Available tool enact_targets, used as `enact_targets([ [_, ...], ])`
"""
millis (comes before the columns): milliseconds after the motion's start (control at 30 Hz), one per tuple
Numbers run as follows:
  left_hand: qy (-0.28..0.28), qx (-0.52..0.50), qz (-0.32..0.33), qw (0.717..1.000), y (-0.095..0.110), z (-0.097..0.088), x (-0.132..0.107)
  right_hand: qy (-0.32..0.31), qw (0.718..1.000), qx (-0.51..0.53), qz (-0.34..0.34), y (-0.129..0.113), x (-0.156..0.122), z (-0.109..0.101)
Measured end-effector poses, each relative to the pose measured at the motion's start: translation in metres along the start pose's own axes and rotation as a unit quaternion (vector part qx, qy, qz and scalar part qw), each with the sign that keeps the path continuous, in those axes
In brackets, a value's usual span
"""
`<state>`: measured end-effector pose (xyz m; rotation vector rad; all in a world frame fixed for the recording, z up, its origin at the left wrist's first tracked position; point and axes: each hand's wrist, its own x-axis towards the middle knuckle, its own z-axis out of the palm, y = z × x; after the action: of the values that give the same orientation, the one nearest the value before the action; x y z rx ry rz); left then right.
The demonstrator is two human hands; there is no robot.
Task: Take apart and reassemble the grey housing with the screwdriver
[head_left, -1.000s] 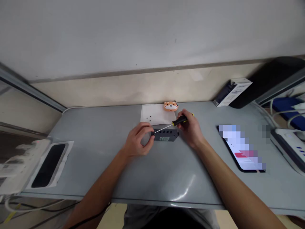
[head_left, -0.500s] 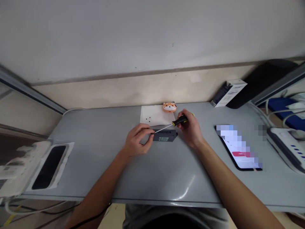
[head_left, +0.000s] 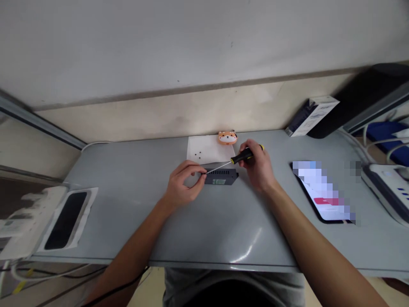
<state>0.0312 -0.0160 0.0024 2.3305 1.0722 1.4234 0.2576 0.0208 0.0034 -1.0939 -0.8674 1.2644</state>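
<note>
A small dark grey box (head_left: 220, 177) with a row of vent slots and a pale label lies on the desk between my hands. My left hand (head_left: 187, 181) is closed at its left end, thumb and fingertips pinched there. In my right hand (head_left: 257, 166) is a screwdriver (head_left: 243, 156) with a black and yellow handle. Its thin shaft slants down to the left, and the tip meets my left fingertips at the box's left end. Whether a screw sits at the tip is hidden. Behind the box, several tiny dark screws (head_left: 200, 152) lie on a sheet of white paper (head_left: 206, 145).
An orange animal-faced case (head_left: 227, 137) sits on the paper's back right corner. A lit phone (head_left: 322, 196) lies to the right, near a power strip (head_left: 385, 187). At left are a dark phone (head_left: 66, 219) and a white power strip (head_left: 38, 221). A carton (head_left: 311, 115) leans at the back right.
The view has shifted slightly, so the desk appears a little higher. My hands, the screwdriver and the box hold nearly the same arrangement, with the tip still at the box's left end.
</note>
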Motion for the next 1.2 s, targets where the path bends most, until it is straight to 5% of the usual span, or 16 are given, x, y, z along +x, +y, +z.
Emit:
enact_targets([
  [1200, -0.061, 0.003, 0.014, 0.998, -0.0015, -0.0038, 0.0008, -0.012, 0.998, -0.053, -0.035, 0.0006, 0.0005, -0.0023],
])
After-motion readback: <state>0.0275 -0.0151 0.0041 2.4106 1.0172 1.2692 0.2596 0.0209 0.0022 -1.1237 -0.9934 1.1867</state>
